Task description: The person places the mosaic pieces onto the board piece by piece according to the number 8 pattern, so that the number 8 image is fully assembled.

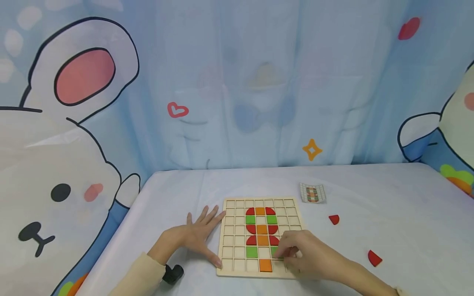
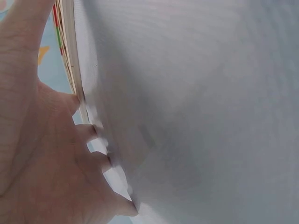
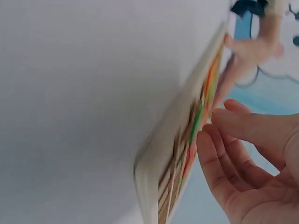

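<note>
A wooden grid board [image 1: 234,243] lies on the table with red rounded pieces, green squares and orange squares set in its cells. Its left edge is touched by my left hand [image 1: 200,236], fingers spread, thumb near the lower corner. Over the board's lower right is my right hand [image 1: 309,253], fingers bent, tips right at a green square tile [image 1: 274,251] partly hidden under them. In the right wrist view, a small gap shows between the thumb and forefinger [image 3: 205,142], close over the board. An orange square [image 1: 265,265] sits in the bottom row.
Two loose red pieces, one nearer the back [image 1: 334,219] and one nearer the front [image 1: 375,258], lie right of the board. A small pattern card [image 1: 312,194] is behind the board's right corner. A printed blue curtain [image 1: 237,102] hangs behind the white table [image 1: 407,205].
</note>
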The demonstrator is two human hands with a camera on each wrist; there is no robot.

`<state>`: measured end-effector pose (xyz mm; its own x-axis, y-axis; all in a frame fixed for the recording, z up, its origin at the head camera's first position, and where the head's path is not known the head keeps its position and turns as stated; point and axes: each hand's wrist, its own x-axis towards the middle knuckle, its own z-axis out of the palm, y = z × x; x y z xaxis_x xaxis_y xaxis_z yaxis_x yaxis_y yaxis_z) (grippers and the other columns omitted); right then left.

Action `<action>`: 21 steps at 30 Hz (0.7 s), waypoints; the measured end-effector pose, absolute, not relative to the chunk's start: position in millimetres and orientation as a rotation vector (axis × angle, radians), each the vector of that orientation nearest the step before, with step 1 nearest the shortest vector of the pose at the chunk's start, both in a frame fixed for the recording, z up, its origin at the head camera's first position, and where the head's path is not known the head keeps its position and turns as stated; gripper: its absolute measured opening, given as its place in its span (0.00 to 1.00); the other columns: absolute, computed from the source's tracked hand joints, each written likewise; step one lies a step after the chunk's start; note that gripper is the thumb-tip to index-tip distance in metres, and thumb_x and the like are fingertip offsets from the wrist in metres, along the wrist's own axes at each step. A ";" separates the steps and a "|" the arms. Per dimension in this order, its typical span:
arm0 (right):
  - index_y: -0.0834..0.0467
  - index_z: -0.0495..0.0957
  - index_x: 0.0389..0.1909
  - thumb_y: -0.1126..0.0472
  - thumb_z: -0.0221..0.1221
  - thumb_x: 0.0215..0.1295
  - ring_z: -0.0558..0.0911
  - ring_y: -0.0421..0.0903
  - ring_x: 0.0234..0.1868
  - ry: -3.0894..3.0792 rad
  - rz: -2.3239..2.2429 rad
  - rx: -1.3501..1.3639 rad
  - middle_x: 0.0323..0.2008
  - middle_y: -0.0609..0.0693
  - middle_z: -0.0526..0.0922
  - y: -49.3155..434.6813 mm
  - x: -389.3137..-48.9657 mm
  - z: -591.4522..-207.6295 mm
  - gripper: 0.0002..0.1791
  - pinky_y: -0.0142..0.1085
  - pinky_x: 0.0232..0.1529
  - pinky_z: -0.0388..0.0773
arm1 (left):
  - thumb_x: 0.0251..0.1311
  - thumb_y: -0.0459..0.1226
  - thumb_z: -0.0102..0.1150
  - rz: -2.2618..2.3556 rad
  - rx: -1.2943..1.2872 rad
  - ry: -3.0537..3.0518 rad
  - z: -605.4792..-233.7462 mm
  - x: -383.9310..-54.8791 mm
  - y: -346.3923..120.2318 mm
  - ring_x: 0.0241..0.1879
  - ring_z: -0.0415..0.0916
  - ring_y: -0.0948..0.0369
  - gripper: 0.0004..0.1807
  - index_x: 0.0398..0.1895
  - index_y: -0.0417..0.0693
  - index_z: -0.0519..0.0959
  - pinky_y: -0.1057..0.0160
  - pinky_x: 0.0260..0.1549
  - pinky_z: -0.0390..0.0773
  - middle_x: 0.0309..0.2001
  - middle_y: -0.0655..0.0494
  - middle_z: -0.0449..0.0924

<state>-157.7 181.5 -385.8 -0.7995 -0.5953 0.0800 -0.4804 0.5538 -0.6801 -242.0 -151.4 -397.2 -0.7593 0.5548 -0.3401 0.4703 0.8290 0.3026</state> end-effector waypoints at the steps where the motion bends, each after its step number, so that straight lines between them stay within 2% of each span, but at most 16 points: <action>1: 0.49 0.91 0.37 0.71 0.70 0.62 0.78 0.33 0.36 2.639 -1.071 -0.896 0.35 0.38 0.83 188.0 -158.8 -383.9 0.12 0.30 0.41 0.83 | 0.48 0.64 0.79 0.280 0.762 2.590 -398.0 -242.1 -151.4 0.83 0.23 0.45 0.73 0.87 0.60 0.38 0.22 0.70 0.32 0.86 0.49 0.28; 5: 0.51 0.90 0.38 0.69 0.73 0.61 0.78 0.33 0.36 2.750 -1.011 -0.830 0.36 0.39 0.85 218.4 -169.1 -376.4 0.09 0.31 0.40 0.83 | 0.48 0.64 0.79 0.274 0.760 2.597 -400.2 -242.5 -150.9 0.84 0.24 0.45 0.73 0.87 0.61 0.37 0.22 0.70 0.33 0.86 0.49 0.28; 10: 0.56 0.90 0.37 0.72 0.75 0.55 0.77 0.36 0.34 2.958 -0.847 -0.766 0.36 0.41 0.84 264.2 -191.0 -372.6 0.11 0.32 0.37 0.83 | 0.48 0.64 0.78 0.272 0.766 2.597 -400.2 -242.6 -151.0 0.83 0.23 0.45 0.73 0.87 0.61 0.37 0.23 0.71 0.33 0.86 0.50 0.28; 14: 0.58 0.89 0.38 0.72 0.76 0.53 0.78 0.39 0.35 2.985 -0.760 -0.695 0.37 0.44 0.84 294.6 -209.7 -374.2 0.12 0.34 0.38 0.84 | 0.49 0.64 0.78 0.265 0.758 2.602 -398.4 -242.1 -151.0 0.84 0.24 0.45 0.72 0.87 0.60 0.38 0.23 0.71 0.33 0.86 0.50 0.29; 17: 0.60 0.89 0.40 0.71 0.76 0.54 0.81 0.43 0.38 2.947 -0.773 -0.651 0.40 0.47 0.85 307.8 -221.7 -377.5 0.12 0.36 0.40 0.85 | 0.48 0.64 0.78 0.257 0.754 2.606 -397.9 -242.4 -151.2 0.84 0.24 0.45 0.72 0.87 0.60 0.38 0.23 0.71 0.33 0.86 0.50 0.29; 21: 0.63 0.88 0.40 0.71 0.76 0.53 0.83 0.48 0.40 2.923 -0.805 -0.611 0.40 0.50 0.87 315.8 -233.7 -383.0 0.13 0.33 0.39 0.85 | 0.48 0.65 0.77 0.253 0.752 2.607 -399.0 -243.3 -151.7 0.83 0.23 0.45 0.73 0.87 0.61 0.37 0.23 0.71 0.32 0.86 0.50 0.28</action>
<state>-233.7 315.8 -383.0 -0.9207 -0.3861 0.0571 -0.3608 0.7864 -0.5013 -243.3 -151.7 -399.0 -0.7689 0.5428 -0.3380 0.4675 0.8378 0.2818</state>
